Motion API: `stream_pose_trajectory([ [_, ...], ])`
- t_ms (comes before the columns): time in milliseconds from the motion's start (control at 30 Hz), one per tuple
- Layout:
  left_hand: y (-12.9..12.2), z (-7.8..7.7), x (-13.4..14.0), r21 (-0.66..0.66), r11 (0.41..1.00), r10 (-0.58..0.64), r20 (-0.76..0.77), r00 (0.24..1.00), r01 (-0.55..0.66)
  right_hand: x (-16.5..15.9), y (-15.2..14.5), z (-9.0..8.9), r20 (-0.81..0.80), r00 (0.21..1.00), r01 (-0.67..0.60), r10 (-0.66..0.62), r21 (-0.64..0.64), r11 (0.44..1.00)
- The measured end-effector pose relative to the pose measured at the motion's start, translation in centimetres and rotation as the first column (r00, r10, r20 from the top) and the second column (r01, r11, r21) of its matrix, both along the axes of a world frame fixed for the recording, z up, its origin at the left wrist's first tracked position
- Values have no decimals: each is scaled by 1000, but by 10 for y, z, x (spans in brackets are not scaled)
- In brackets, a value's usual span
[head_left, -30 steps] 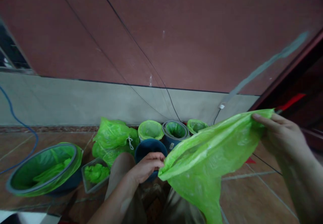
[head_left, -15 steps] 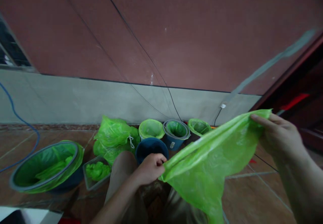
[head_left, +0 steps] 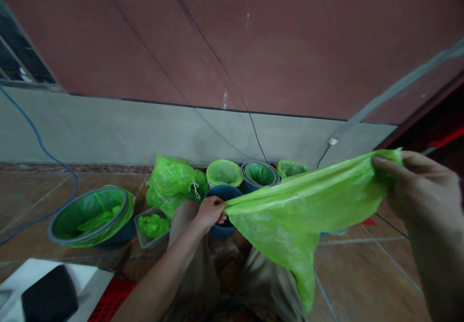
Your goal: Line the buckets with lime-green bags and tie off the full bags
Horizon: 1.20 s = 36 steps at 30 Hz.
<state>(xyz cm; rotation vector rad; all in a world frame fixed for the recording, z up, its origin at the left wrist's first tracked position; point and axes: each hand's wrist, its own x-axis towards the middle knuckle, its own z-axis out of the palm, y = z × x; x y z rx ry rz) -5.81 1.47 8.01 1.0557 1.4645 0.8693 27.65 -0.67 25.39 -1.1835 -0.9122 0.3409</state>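
Note:
A thin green plastic bag [head_left: 290, 220] is stretched between my hands, its upper edge pulled taut and its lower corner hanging over my right knee. My left hand [head_left: 211, 212] pinches one end of that edge, in front of a blue bucket [head_left: 222, 234]. At the far end, my right hand [head_left: 416, 182] grips the other corner between thumb and fingers, held higher. Part of the blue bucket is hidden behind my left hand and the bag.
Along the wall stand a green-lined bin [head_left: 224, 173], nested grey-rimmed buckets [head_left: 261, 174] and another lined bin [head_left: 293, 168]. Stuffed green bags [head_left: 174, 182], a clear tub [head_left: 152, 240] and a large lined bucket [head_left: 125, 206] are leftward. A blue hose [head_left: 39, 140] trails there.
The bag is drawn out flatter and tighter, with its edge less bunched. Both hands still grip it, and my right hand has moved a little to the right. The view has shifted too.

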Motion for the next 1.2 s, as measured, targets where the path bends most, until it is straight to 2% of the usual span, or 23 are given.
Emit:
stream_pose_trajectory([
  [67,-1,-3,-3,56,998,3,-77,997,2,-6,-2,1,1,999,53,-53,-1,999],
  [133,-2,-6,-6,83,996,23,-61,998,-18,-9,-2,1,-10,995,99,-99,-17,995],
  [200,-3,-7,-10,9,1000,28,101,995,-29,-10,-2,0,-32,992,123,-124,-20,992],
  [300,-5,-6,-16,-169,985,38,392,919,31,-5,0,-5,-68,991,116,-116,-2,993],
  [433,-10,-1,-19,-237,966,48,548,835,100,1,1,-10,-81,988,129,-131,-32,991],
  [533,-12,1,-17,-225,969,41,563,825,105,0,1,-12,-76,989,126,-128,-38,991],
  [600,-12,1,-14,-206,976,44,527,849,77,0,0,-11,-58,991,116,-118,-26,993],
  [667,-12,-1,-11,-150,988,43,419,907,22,-1,-2,-10,-37,993,113,-114,-21,993],
  [733,-10,-2,-9,-41,998,49,242,969,-41,-2,-5,-8,9,992,122,-122,-45,991],
  [800,-7,0,-11,76,993,86,96,992,-93,-1,-9,-5,75,988,145,-138,-85,986],
  [833,-5,2,-12,106,987,115,77,990,-123,0,-10,-4,100,985,153,-144,-90,984],
  [900,-1,7,-18,63,978,184,169,968,-197,5,-11,-4,97,988,121,-117,-30,992],
  [967,3,12,-26,-68,967,253,343,905,-244,12,-9,-5,41,999,25,-28,76,997],
  [1033,9,18,-33,-177,954,297,466,833,-241,21,-3,-6,-33,998,-57,61,100,993],
  [1133,26,32,-37,-177,952,305,502,809,-249,30,11,1,-123,982,-156,142,-110,982],
  [1200,42,50,-36,-111,959,281,489,826,-260,34,20,14,-126,973,-216,192,-226,950],
])
